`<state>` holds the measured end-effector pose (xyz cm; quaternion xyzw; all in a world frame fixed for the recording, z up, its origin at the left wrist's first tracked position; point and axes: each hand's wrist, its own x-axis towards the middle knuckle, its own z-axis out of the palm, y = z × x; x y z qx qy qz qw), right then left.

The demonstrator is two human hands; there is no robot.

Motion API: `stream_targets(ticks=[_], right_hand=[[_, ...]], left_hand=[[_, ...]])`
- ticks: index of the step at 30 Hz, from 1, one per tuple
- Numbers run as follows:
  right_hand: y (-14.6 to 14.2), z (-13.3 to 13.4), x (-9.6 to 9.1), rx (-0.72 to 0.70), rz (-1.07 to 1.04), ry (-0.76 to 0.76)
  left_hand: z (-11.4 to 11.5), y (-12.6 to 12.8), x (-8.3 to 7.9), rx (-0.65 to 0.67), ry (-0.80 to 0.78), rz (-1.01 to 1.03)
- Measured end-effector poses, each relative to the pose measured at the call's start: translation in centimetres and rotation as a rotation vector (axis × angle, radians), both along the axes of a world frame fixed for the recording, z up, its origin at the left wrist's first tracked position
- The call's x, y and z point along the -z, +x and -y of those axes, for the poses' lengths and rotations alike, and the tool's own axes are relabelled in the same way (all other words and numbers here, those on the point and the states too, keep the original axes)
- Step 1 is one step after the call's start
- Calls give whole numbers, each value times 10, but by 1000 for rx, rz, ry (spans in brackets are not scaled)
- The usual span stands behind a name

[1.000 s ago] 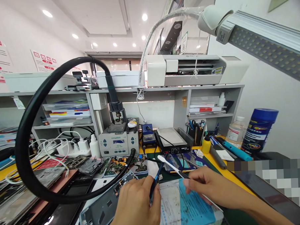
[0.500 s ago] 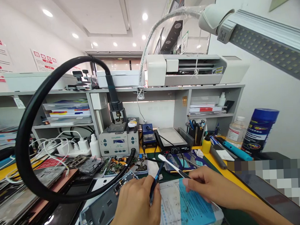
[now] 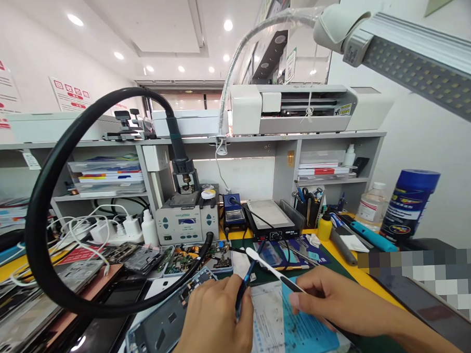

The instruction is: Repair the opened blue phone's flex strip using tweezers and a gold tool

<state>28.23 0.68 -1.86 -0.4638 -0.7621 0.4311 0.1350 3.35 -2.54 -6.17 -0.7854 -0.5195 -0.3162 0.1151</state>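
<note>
My left hand [image 3: 220, 315] is closed around a thin dark-blue tool that looks like tweezers [image 3: 248, 275], its tip pointing up and away. My right hand [image 3: 334, 299] grips a toothbrush [image 3: 276, 272] by its dark handle. The white brush head reaches left, over the upper part of the tweezers; whether they touch I cannot tell. Anything at the tweezers' tip is too small to make out. Below both hands lies a blue and white box with smudged print [image 3: 305, 332]. Beside my left hand rests an opened phone frame [image 3: 164, 325], partly covered by it.
A thick black hose [image 3: 39, 247] loops across the left from a hot-air station [image 3: 185, 223]. Phone parts [image 3: 141, 256] crowd the left. A heating plate [image 3: 270, 216] stands at the back. On the right are a blue can [image 3: 408, 205] and a yellow bottle [image 3: 324, 227].
The toothbrush head has shifted slightly left and down, closer to the tweezers, as my right hand moved a little. My left hand is almost still.
</note>
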Motion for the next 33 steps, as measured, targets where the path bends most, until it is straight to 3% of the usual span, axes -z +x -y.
stream_targets(ticks=[5,15,23,31,33], right_hand=[[1,-6,3,92,7,32],[-2,-1,-3,-3,-37,4],[0,-8,6,136,31,77],[-1,0,-1,-12,-29,-12],[-1,-2,0,10,-14,-5]], left_hand=[[1,-1,0,-8,-1,-8],[1,0,0,-7,-4,-7],[1,-1,1,-3,-22,-5],[0,-1,1,-4,-22,2],[0,-1,2,-3,-22,7]])
